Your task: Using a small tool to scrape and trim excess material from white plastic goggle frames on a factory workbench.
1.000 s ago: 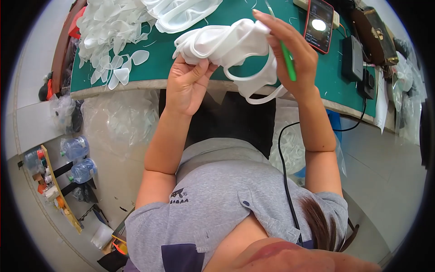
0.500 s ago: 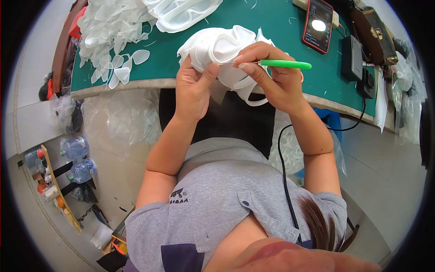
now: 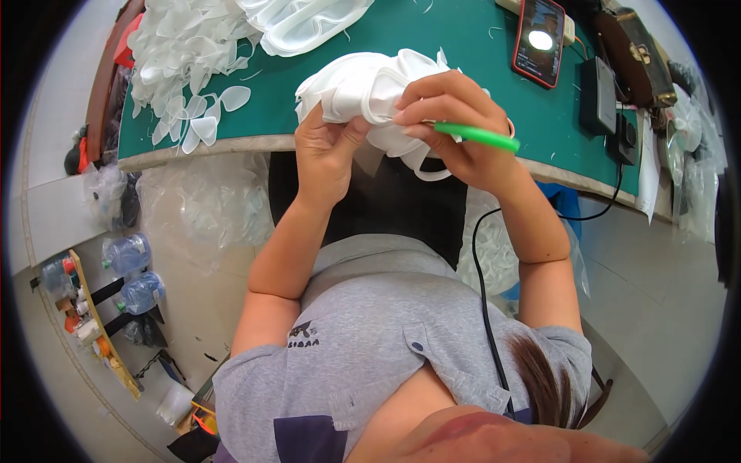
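My left hand [image 3: 330, 150] is closed on a bunch of white, moulded, cup-shaped pieces [image 3: 351, 85], its thumb pressed against their near rim. In my right hand [image 3: 467, 127] is a slim green-handled tool [image 3: 478, 136], pinched between thumb and fingers. Its thin tip points left at the rim of the white pieces, close to the left thumb; my fingers partly hide it, and its exact kind does not show. A curved white rim [image 3: 431, 171] hangs below the bunch, past the table's front edge.
Translucent white offcuts [image 3: 189, 62] are heaped at the left of the green table [image 3: 270, 100]. A larger white moulded piece [image 3: 309, 19] lies behind the bunch. At the right are a lit phone [image 3: 538, 42], a black box [image 3: 597, 96] and a dark cable [image 3: 478, 262].
My right hand has shifted slightly down and left. The green handle has tilted, its right end now lower. The white bunch has turned a little in my left hand.
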A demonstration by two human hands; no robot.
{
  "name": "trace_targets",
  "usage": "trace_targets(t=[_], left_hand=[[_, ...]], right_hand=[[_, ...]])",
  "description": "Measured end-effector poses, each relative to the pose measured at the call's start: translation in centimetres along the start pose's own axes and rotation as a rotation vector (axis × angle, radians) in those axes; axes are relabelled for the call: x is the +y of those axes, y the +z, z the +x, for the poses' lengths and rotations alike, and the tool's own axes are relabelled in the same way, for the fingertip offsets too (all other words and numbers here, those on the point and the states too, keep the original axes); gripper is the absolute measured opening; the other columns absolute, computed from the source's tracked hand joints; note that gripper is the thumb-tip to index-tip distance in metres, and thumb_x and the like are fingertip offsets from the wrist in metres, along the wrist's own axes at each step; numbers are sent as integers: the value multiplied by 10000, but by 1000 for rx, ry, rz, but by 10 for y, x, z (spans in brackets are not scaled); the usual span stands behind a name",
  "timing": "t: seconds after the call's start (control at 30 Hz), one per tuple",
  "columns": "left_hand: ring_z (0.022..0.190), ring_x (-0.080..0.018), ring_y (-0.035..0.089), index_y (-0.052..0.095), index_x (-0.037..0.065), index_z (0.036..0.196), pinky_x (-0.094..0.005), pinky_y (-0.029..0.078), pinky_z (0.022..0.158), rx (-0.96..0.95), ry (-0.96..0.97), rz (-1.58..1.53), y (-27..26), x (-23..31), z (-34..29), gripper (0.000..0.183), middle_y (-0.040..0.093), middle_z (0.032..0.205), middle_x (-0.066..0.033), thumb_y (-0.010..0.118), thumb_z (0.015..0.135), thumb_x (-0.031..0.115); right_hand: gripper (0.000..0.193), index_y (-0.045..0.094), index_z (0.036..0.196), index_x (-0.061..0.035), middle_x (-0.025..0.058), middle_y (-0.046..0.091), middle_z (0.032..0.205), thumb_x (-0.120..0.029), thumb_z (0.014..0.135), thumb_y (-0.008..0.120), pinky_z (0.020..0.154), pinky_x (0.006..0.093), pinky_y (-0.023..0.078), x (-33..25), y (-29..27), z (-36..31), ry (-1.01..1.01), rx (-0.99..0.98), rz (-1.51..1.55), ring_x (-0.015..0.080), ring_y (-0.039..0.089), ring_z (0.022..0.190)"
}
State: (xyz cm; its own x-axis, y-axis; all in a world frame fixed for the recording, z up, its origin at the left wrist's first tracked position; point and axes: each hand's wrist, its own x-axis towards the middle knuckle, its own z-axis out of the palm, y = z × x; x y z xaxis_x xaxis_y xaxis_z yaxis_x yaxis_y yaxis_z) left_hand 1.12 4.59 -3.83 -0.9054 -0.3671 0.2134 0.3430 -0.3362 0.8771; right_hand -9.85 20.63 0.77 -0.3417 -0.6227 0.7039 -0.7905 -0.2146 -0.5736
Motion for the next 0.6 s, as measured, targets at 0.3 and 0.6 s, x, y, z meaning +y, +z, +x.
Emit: trace_targets(t=[0.3,0.6], left_hand=[[1110,-174,548,484,22,1299,-325,431,952,-38,-137,-132,4,8,-5,453,586,1206,-78,610,867,-28],[1154,-197,503,489,100,1325,-363,344,1030,-66,-284,-570,-26,5,-11,513,584,1029,-16,611,844,-29]], right_hand=[[187,627,913,-37,96,683,925,3,734,665,639,308,515,19,-3,-4,-259,145,-404,251,638,741],[121,656,906,-4,105,621,679,-118,895,620,569,244,446,60,-76,18,490,615,-500,115,601,633]])
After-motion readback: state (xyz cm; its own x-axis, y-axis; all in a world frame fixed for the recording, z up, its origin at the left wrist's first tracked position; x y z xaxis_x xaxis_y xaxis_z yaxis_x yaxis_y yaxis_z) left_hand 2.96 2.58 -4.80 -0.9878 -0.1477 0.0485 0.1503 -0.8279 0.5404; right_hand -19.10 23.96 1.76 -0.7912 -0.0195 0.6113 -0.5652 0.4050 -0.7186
